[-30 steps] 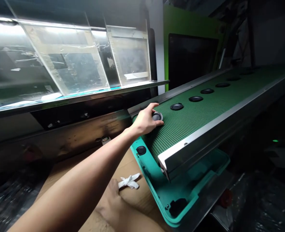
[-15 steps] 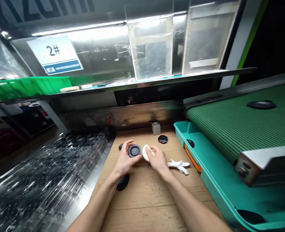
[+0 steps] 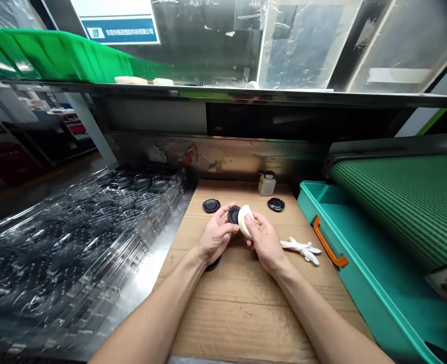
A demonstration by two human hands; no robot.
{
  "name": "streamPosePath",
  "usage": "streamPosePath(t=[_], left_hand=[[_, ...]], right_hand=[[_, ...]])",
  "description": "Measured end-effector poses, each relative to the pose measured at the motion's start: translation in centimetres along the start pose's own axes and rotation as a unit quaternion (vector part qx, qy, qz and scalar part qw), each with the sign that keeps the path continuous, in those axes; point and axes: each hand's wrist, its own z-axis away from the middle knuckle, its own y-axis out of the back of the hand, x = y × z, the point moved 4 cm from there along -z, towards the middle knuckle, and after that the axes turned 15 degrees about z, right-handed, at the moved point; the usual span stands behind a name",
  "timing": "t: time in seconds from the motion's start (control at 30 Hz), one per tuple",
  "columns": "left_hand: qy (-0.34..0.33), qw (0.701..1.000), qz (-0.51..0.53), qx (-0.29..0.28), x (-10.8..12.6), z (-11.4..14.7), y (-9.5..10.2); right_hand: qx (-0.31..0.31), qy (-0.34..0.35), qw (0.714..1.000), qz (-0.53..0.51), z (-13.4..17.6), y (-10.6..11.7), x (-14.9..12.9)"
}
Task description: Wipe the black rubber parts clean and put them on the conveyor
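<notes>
Between the thumb and fingers of my left hand (image 3: 219, 233) is a round black plastic lid-like part (image 3: 233, 215). My right hand (image 3: 263, 235) grips a cream-coloured round sponge pad (image 3: 245, 221), whose edge overlaps the black part; whether they press together is hard to tell. One black round part (image 3: 211, 205) lies on the cardboard (image 3: 242, 313) beyond my left hand, another black disc (image 3: 276, 204) farther right. Under my left wrist a further dark piece (image 3: 213, 264) is partly hidden. White crumpled cloth strips (image 3: 301, 248) lie right of my right hand.
A small bottle with a dark cap (image 3: 267, 183) stands at the back. On the left are clear trays (image 3: 75, 242) of black parts; on the right, a teal bin (image 3: 354, 285) with an orange handle below a green conveyor (image 3: 405, 177). A green crate (image 3: 56, 55) sits on the shelf above.
My hands have come closer together, and the sponge pad now overlaps the black part, which has turned more edge-on. The head view has shifted down and left, uncovering the disc behind my left hand.
</notes>
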Motion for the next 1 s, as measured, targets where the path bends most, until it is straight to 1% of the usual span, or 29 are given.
streamPosePath(t=[0.07,0.1,0.17,0.23,0.33,0.43,0.5,0.57,0.63,0.73,0.83,0.9,1.0], left_hand=[[0.018,0.998,0.055,0.018,-0.2,-0.2,-0.1],[0.031,0.996,0.080,0.032,-0.3,-0.4,-0.1],[0.063,0.989,0.120,0.063,-0.8,-0.8,0.1],[0.086,0.981,0.148,0.087,-1.2,-1.0,0.4],[0.102,0.976,0.167,0.096,-1.8,-1.1,0.5],[0.107,0.979,0.153,0.089,-2.0,-1.0,0.2],[0.107,0.980,0.144,0.089,-1.9,-0.7,0.0],[0.105,0.981,0.141,0.086,-1.5,-0.6,0.0],[0.103,0.983,0.137,0.067,-1.3,-0.5,-0.1],[0.097,0.986,0.133,0.032,-1.4,-0.6,0.0],[0.094,0.986,0.135,0.038,-1.7,-0.7,0.2],[0.097,0.985,0.139,0.043,-1.9,-0.7,0.1],[0.091,0.985,0.144,0.034,-2.1,-0.6,-0.2]], right_hand=[[0.026,0.010,0.999,0.040,0.2,-0.1,-0.2],[0.043,0.020,0.996,0.078,0.4,-0.1,-0.4],[0.083,0.044,0.977,0.190,0.8,0.1,-0.9],[0.106,0.049,0.939,0.324,1.2,0.2,-1.3],[0.104,0.018,0.867,0.486,1.5,0.1,-1.7],[0.104,-0.016,0.802,0.588,1.7,-0.8,-2.0],[0.090,-0.031,0.780,0.619,1.9,-1.7,-2.2],[0.070,-0.031,0.774,0.628,2.0,-2.6,-2.6],[0.068,-0.033,0.772,0.631,1.8,-3.0,-3.1],[0.088,-0.055,0.769,0.630,1.1,-2.7,-3.7],[0.079,-0.055,0.770,0.631,0.8,-2.3,-3.6],[0.073,-0.048,0.766,0.637,0.7,-2.1,-3.4],[0.094,-0.056,0.766,0.634,0.4,-1.4,-3.3]])
